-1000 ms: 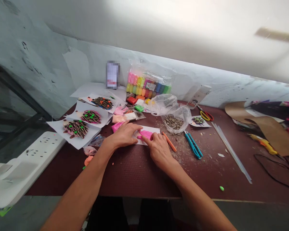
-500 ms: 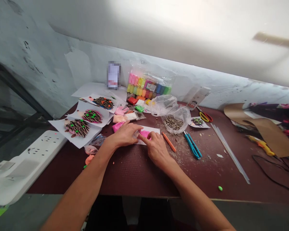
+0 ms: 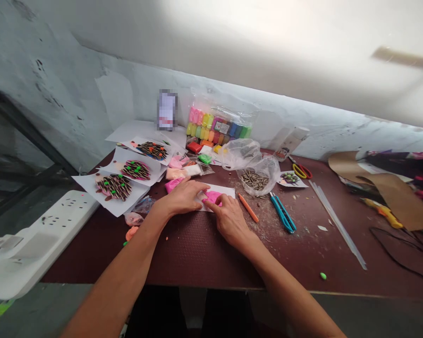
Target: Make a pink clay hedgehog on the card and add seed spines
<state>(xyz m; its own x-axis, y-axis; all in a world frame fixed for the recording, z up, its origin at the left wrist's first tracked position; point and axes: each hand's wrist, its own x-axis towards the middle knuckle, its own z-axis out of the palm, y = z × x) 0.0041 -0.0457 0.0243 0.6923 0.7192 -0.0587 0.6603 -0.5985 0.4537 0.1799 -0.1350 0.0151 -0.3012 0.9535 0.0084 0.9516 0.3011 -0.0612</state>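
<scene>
A flattened patch of pink modelling clay [image 3: 214,197] lies on a small white paper [image 3: 229,191] in front of me. My left hand [image 3: 183,196] rests on the left part of this paper, fingers stretched out and apart, touching it near the clay. From the other side, my right hand [image 3: 229,216] presses a fingertip onto the clay's lower edge; its index finger is extended and the others are bent. Just left of the paper, a pink clay lump [image 3: 173,184] is partly covered by my left hand. An orange pen-like tool [image 3: 248,208] lies close to my right hand.
Hedgehog pictures [image 3: 113,187] on paper are stacked at left, by a power strip [image 3: 45,239]. Behind are clay packs [image 3: 218,127] and a bag of striped seeds [image 3: 254,180]. Rightward lie a teal cutter [image 3: 282,213], scissors [image 3: 302,171], clear sticks [image 3: 338,225] and a glue gun [image 3: 382,212].
Almost nothing differs. Both hands stay over the paper, and the right fingertip has shifted very slightly at the clay's edge. The whole view has moved a little.
</scene>
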